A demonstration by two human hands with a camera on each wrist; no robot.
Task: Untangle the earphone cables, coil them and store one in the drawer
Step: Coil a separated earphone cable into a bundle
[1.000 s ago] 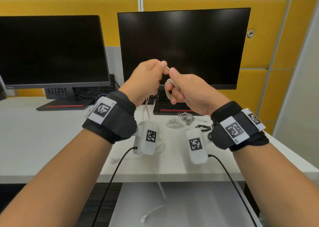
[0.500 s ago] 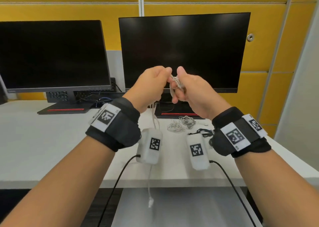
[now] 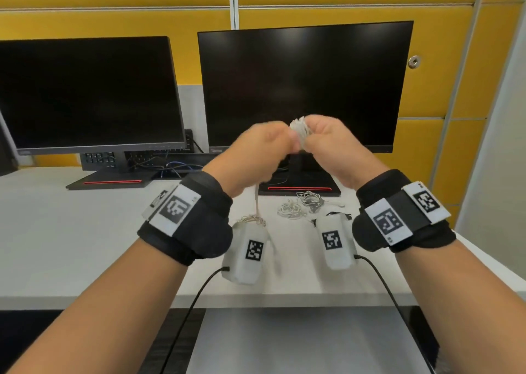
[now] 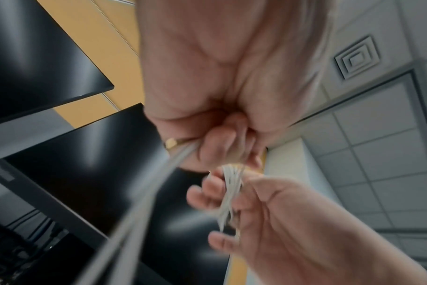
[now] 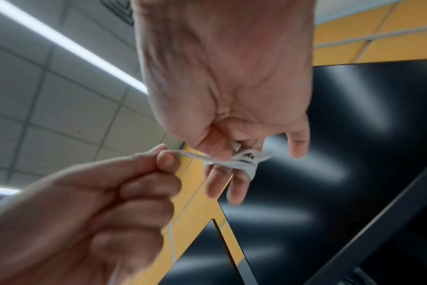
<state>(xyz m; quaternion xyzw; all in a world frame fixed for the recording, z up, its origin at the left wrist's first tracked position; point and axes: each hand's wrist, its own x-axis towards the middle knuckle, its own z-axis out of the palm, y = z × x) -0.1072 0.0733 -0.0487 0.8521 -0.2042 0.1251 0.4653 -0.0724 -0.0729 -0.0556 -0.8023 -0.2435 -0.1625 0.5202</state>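
Both hands are raised in front of the right monitor. A white earphone cable coil [image 3: 298,130] is wound round the fingers of my right hand [image 3: 311,136]; the right wrist view shows the coil [image 5: 241,163] round two fingers, with the thumb on it. My left hand [image 3: 284,141] pinches the free strand [image 5: 190,155] next to the coil. The loose tail [image 3: 257,200] hangs from the left hand down to the left wrist camera. Two more earphone bundles, one white [image 3: 290,210] and one grey [image 3: 310,198], lie on the white desk [image 3: 71,231].
Two dark monitors [image 3: 88,94] stand at the back of the desk, their stands and several cables behind the bundles. A small black item [image 3: 337,214] lies by the right wrist. Below the desk's front edge a grey flat surface [image 3: 307,342] shows.
The tail, which hung below the desk edge with its plug, has been drawn up as more cable went onto the coil. Both hands moved slightly up and closer together.
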